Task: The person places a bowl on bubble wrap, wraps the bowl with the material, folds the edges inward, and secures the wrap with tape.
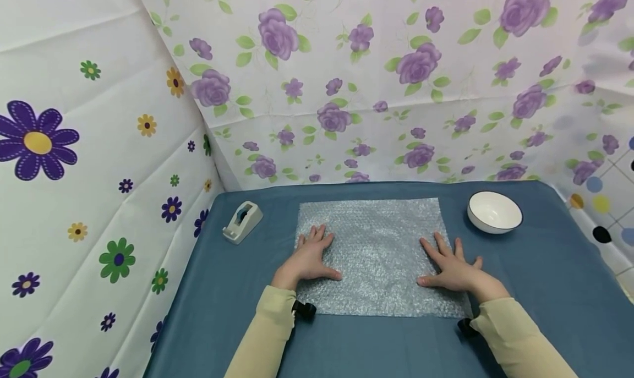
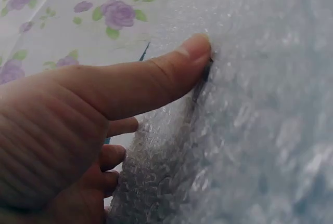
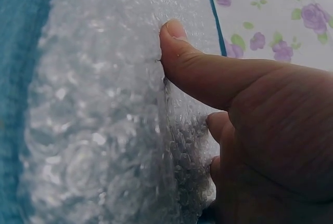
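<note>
Touching bubble wrap [image 1: 376, 251] on the desk [image 1: 208, 312], the left hand [image 1: 308, 260] and right hand [image 1: 454, 270] had their fingers wide. A white bowl [image 1: 495, 213] and tape holder [image 1: 243, 223] sat nearby.

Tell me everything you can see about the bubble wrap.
The bubble wrap is a clear, shiny, roughly rectangular sheet that looks like plastic, covered in small raised bubbles, with blue showing through. It lies spread out, slightly rumpled, on the table between the tape dispenser and the bowl. The left hand rests on its left side, the right hand on its right.
</note>
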### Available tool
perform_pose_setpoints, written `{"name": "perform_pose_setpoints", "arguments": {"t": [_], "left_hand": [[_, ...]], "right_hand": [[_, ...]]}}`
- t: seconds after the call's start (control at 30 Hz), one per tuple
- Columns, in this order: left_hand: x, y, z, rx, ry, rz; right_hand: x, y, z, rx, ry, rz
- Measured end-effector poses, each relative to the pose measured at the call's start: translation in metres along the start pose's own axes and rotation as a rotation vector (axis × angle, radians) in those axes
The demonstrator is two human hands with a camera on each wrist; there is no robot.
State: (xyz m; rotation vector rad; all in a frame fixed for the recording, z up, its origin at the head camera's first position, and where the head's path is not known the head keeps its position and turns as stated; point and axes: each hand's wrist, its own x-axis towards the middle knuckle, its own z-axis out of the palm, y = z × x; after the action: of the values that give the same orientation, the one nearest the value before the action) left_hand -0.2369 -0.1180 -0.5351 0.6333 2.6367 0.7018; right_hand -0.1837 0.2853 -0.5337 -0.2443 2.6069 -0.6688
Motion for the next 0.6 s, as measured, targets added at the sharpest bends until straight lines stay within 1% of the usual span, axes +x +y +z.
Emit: {"name": "perform_pose_setpoints", "arguments": {"t": [0.2, 0.43, 0.6], "left_hand": [[-0.0020, -0.0006, 0.0037, -0.030, 0.020, -0.004], [-0.0035, -0.0009, 0.0049, -0.057, 0.041, 0.018], [-0.0033, -0.0013, 0.0056, -0.057, 0.044, 0.019]], "right_hand": [[0.0012, 0.0013, 0.0003, -0.004, -0.009, 0.011], [0.0012, 0.0005, -0.0011, 0.000, -0.011, 0.020], [0.0004, -0.0004, -0.0004, 0.001, 0.000, 0.017]]}}
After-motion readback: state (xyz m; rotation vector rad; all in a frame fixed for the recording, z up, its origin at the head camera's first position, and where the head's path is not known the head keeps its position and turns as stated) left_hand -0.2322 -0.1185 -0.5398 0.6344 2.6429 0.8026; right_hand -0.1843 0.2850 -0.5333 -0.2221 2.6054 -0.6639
